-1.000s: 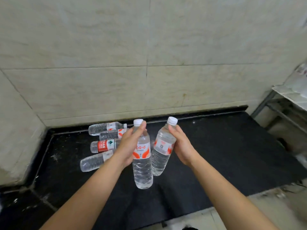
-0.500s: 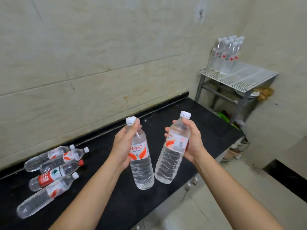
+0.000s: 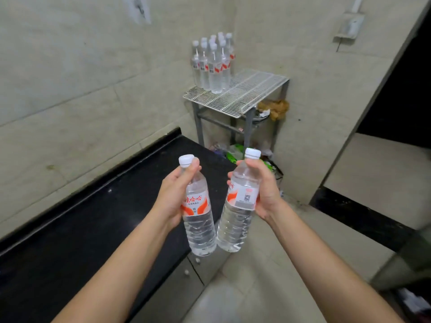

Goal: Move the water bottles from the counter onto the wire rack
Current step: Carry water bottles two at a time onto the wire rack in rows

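My left hand [image 3: 173,194] grips a clear water bottle [image 3: 199,220] with a white cap and an orange-and-white label, held upright. My right hand [image 3: 264,192] grips a second water bottle [image 3: 236,220] of the same kind, tilted slightly, its base almost touching the first. Both hang in the air past the right end of the black counter [image 3: 77,234]. Further ahead, in the corner, stands the white wire rack [image 3: 247,94] on grey legs, with several upright bottles [image 3: 213,64] clustered at its back left.
Tiled walls close the left side and the corner. Litter and a green wrapper [image 3: 234,155] lie under the rack, a brown crumpled bag [image 3: 275,109] sits behind it. Cabinet doors [image 3: 177,290] run below the counter. A dark doorway [image 3: 401,94] opens at the right.
The view has swung right: the bottles lying on the counter have left the frame and the wire rack has come to the centre. Both hands still hold their bottles, now closer to the rack.
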Tool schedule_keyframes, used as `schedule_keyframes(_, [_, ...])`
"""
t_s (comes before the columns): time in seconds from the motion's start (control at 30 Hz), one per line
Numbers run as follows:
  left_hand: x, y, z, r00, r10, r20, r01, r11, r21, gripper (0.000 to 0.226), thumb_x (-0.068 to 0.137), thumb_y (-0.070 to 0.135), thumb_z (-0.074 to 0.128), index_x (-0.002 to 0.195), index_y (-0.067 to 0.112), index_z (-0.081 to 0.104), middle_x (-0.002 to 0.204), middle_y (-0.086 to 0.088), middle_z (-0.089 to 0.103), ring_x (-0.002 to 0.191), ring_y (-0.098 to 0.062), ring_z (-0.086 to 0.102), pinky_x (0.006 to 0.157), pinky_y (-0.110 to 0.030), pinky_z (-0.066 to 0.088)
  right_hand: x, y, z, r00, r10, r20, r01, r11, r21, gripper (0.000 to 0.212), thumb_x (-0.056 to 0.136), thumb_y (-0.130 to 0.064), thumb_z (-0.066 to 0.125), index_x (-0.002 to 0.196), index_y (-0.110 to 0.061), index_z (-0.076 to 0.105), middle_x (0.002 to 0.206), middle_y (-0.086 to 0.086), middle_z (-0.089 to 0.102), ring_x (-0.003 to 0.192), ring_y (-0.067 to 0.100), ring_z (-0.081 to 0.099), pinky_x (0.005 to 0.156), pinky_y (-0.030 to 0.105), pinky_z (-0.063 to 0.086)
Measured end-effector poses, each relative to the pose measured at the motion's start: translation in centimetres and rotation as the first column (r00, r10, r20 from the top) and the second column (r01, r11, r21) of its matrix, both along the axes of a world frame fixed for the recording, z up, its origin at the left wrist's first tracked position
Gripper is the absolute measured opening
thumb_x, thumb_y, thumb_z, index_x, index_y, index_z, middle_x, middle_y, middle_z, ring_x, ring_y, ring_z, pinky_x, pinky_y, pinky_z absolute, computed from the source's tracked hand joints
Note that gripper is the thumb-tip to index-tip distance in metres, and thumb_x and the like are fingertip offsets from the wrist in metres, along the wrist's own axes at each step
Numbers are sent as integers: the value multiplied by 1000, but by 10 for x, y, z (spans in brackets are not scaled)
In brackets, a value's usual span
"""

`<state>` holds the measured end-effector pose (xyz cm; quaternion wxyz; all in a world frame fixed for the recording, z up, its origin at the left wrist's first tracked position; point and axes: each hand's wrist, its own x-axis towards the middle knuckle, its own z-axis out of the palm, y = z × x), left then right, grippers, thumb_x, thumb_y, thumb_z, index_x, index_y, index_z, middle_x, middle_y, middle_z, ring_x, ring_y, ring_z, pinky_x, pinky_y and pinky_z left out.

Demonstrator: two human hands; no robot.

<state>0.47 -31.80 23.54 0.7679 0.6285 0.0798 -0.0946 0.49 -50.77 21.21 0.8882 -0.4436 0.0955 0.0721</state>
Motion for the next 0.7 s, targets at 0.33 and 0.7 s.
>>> schedule_keyframes(0.33, [126, -111, -3, 992, -83, 92, 86, 996, -31, 35, 76, 45, 73, 93, 15, 68, 76, -3, 68, 66, -17, 67, 66, -31, 57, 115, -117, -2, 993, -108, 51, 106, 993, 42, 23, 74, -28, 67, 86, -9, 69, 75, 14, 63, 65, 25, 61, 66, 32, 51])
schedule_keyframes(0.7, [350, -200, 38, 966, -11, 258, 46, 990, -130, 15, 72, 32, 79, 80, 21, 72, 76, 2, 70, 70, -14, 65, 75, -36, 53, 347, -200, 69, 963, -107, 245, 143, 981, -130, 17, 77, -25, 68, 89, -14, 64, 75, 3, 60, 67, 19, 58, 69, 33, 46])
